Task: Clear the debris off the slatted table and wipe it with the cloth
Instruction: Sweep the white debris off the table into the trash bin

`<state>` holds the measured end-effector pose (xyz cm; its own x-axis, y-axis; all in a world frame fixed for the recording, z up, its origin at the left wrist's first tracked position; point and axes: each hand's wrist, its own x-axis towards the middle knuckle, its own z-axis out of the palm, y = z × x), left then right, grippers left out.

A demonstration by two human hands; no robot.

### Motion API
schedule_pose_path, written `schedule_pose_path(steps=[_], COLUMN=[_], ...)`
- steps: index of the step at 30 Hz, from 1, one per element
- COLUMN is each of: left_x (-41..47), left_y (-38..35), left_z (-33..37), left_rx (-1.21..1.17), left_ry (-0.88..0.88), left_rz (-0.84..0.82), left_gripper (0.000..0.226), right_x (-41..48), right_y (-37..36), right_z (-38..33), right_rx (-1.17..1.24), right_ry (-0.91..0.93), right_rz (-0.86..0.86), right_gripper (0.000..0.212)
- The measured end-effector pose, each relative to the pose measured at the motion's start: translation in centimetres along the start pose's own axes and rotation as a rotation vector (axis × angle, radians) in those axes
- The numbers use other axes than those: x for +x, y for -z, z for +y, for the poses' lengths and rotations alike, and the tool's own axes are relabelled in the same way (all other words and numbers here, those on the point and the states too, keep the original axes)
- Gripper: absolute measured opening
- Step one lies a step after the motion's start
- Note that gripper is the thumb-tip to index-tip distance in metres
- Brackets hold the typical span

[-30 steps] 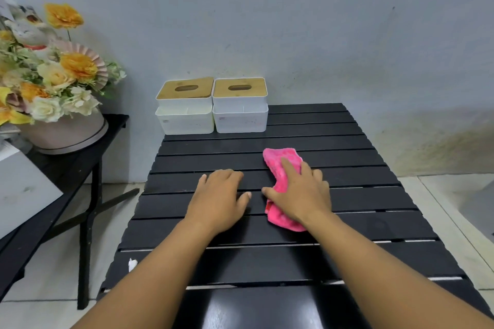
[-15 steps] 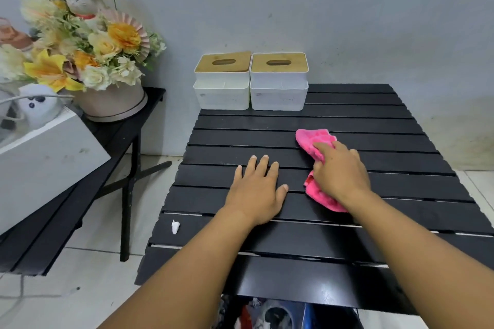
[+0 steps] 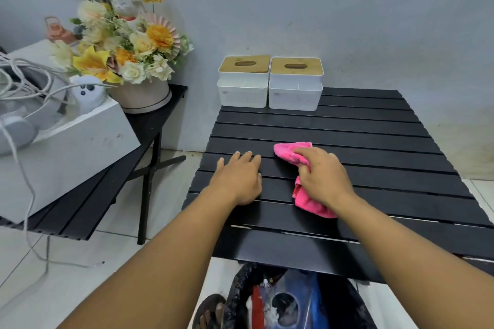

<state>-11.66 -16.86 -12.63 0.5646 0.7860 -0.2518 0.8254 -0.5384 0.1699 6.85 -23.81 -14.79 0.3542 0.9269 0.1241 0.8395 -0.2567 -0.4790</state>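
The black slatted table [image 3: 374, 125] fills the middle and right of the head view. A bunched pink cloth [image 3: 291, 151] lies on its middle slats. My right hand [image 3: 324, 177] lies on top of the cloth, fingers curled round its bunched middle. My left hand [image 3: 238, 179] rests flat on the slats a little to the left of the cloth, fingers straight and holding nothing. No loose debris shows on the table top; my left forearm covers part of the near left corner.
Two white tissue boxes [image 3: 270, 83] with wooden lids stand at the table's far left edge by the wall. A lower black side table [image 3: 149, 120] on the left carries a flower arrangement [image 3: 125, 43] and a white box [image 3: 66, 147] with cables. A filled bag [image 3: 288, 299] sits below the near edge.
My head has turned left and down, so the table sits further right in view. My left hand has drawn away from the cloth. The small white scrap near the left edge is out of sight.
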Motion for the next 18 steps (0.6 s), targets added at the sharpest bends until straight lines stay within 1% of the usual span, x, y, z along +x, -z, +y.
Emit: schedule_pose_path(steps=[2, 4, 6, 8, 11, 14, 18], left_x=[-1.7, -3.3, -5.0, -6.8, -8.9, -9.8, -10.1], left_y=[0.9, 1.9, 2.5, 2.6, 1.8, 1.6, 1.5], left_z=[-2.9, -5.4, -7.6, -9.2, -11.0, -11.4, -11.4], left_rx=[0.004, 0.02, 0.026, 0.015, -0.083, -0.138, -0.127], left_ry=[0.078, 0.137, 0.202, 0.249, 0.285, 0.314, 0.306], left_rz=[-0.031, -0.019, -0.028, -0.042, -0.059, -0.069, -0.046], left_gripper=[0.048, 0.041, 0.04, 0.042, 0.052, 0.061, 0.061], right_x=[-0.5, -0.8, -1.1, -1.7, -2.4, -2.3, -2.7], right_y=[-1.0, -2.1, -3.3, -4.6, -5.8, -5.5, -4.4], right_z=[-2.0, -3.9, -6.2, -8.4, -10.8, -11.6, -12.3], right_rx=[0.01, 0.035, 0.054, 0.054, 0.011, -0.025, -0.119], right_ry=[0.058, 0.113, 0.177, 0.238, 0.32, 0.395, 0.529], right_rz=[-0.034, -0.059, -0.098, -0.167, -0.271, -0.382, -0.521], right_gripper=[0.046, 0.045, 0.045, 0.045, 0.049, 0.055, 0.062])
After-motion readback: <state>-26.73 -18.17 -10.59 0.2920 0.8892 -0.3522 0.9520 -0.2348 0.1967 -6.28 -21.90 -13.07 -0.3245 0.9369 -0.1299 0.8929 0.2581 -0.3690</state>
